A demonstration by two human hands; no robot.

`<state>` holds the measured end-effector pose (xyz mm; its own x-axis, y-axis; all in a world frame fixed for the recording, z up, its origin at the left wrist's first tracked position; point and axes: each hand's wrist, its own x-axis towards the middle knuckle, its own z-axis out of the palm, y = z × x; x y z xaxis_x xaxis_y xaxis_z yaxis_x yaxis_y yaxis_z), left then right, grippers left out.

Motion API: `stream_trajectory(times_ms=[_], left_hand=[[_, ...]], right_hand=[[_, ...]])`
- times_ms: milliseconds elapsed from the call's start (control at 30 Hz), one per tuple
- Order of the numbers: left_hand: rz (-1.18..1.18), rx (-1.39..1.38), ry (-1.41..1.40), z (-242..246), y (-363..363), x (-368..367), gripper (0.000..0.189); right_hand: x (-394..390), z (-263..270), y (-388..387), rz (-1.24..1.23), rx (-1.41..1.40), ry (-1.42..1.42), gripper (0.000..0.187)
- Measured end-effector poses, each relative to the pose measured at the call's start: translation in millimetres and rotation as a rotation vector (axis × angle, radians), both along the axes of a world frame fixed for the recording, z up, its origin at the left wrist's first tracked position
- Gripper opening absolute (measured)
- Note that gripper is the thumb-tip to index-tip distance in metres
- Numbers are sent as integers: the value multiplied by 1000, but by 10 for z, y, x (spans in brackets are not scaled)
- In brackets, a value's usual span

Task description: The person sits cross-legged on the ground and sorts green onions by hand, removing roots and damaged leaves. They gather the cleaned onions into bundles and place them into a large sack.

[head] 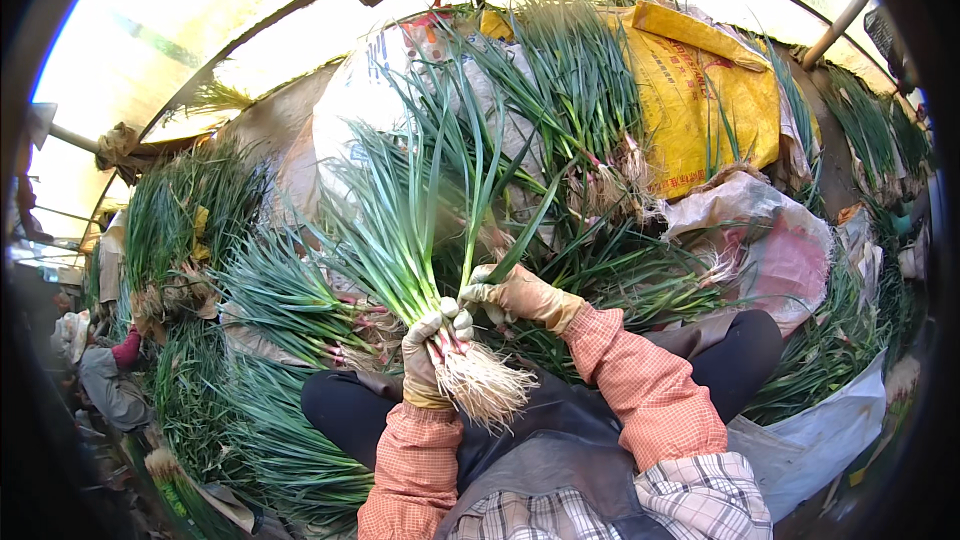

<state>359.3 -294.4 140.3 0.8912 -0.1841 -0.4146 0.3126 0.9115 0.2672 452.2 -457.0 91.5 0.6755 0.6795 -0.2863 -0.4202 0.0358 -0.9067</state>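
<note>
My gloved left hand [429,349] is closed around the lower stems of a bunch of green onions [409,262], whose pinkish bases and pale stringy roots hang over my lap. Close beside it, my gloved right hand [517,296] has its thumb and fingers at a leaf that stands apart to the right of the bunch; whether this leaf belongs to the held bunch I cannot tell. Just left of my left hand lies a pile of green onions [300,307] with pink bases. Beyond my hands, another bundle of green onions [581,82] lies with its roots toward me.
A yellow printed sack [675,105] and a white sack [352,105] lie ahead under the onions. A pink and white sack [787,255] is at the right, with a white sheet [817,427] nearer. More onion heaps [187,217] stand left, where another person [112,382] sits.
</note>
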Motion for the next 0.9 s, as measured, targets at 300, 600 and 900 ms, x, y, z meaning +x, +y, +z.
stream_trajectory(times_ms=[300,600,900], left_hand=[[-134,99,52,-146,-11,-94,32],[-74,-76,8,-427,-30,2,22],[121,92,-9,-532,-150,-36,29]], right_hand=[[181,-213,135,-424,321,528,27],[-284,-25,167,-459,262,561,12],[-112,-213,-370,-773,-259,176,13]])
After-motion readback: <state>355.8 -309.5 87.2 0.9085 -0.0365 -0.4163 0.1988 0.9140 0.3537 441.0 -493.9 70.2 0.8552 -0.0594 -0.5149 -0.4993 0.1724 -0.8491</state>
